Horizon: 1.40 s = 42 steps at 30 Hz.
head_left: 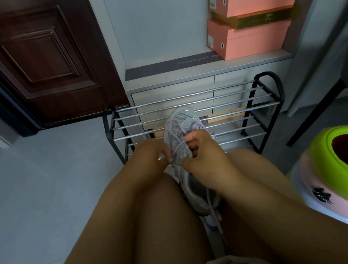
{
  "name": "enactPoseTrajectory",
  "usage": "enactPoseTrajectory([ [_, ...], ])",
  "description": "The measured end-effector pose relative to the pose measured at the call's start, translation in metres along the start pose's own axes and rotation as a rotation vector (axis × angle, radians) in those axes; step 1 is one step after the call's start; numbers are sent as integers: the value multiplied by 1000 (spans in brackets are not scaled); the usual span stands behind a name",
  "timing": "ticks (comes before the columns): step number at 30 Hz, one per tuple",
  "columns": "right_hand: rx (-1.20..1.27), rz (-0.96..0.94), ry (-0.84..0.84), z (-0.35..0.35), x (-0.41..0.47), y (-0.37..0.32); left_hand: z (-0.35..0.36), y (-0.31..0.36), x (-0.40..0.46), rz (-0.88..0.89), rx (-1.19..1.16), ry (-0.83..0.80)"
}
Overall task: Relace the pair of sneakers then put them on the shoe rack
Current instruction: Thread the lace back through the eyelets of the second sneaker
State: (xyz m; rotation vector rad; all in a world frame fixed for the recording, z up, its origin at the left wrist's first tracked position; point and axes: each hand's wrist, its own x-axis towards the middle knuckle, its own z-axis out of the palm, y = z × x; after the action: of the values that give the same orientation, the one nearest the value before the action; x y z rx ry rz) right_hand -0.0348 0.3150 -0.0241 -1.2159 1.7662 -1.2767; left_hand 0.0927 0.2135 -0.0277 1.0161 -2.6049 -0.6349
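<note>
- We see one sneaker point(179, 131) held at the centre of the frame, toe pointing up toward the shoe rack point(190, 117), so that its eyelets face the person and the lace can be worked from above.
- The right hand point(200, 159) is curled round the sneaker's side, with a loop of pale purple lace point(177, 147) pinched at its fingertips, which we judge steadies the shoe while threading.
- The left hand point(151, 152) meets the lace from the left. Its fingers look curled onto a strand, but blur makes the exact pinch hard to read.
- A second sneaker point(198, 199) lies lower, between the knees at centre bottom. It is mostly hidden by the right forearm, with a loose lace trailing down.
- The rack's tiers carry no shoes that we can see; its lower rails are cut off by the hands and knees.
- We cannot tell how many eyelets are already laced.
</note>
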Motion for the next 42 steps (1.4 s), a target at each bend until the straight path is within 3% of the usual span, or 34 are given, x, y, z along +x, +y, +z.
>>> enactPoseTrajectory([
  [8,2,4,-7,0,-1,-3,1,1,-4,-153,-296,-73],
  [12,-63,-10,17,0,-1,-2,-7,6,-5,-199,-315,-56],
  [16,-226,-109,73,4,2,1,-23,23,-7,-287,-657,5],
  [19,-54,-44,74,6,1,-7,-33,36,-11,-270,-864,-5],
  [22,307,143,25,3,2,-17,-38,43,-15,-196,-790,-33],
  [25,503,138,40,3,2,-18,-42,45,-16,-183,-697,-55],
  [30,699,120,149,-5,6,-16,-57,22,-22,-220,-264,-277],
  [33,562,106,38,-5,4,-18,-56,24,-23,-230,-551,-76],
  [37,118,-80,-191,-2,-3,-20,-54,36,-17,-213,-907,73],
  [39,4,-134,-201,-3,-3,-18,-53,38,-14,-229,-1037,120],
  [42,88,-132,-112,-5,0,-21,-53,38,-16,-239,-1101,111],
])
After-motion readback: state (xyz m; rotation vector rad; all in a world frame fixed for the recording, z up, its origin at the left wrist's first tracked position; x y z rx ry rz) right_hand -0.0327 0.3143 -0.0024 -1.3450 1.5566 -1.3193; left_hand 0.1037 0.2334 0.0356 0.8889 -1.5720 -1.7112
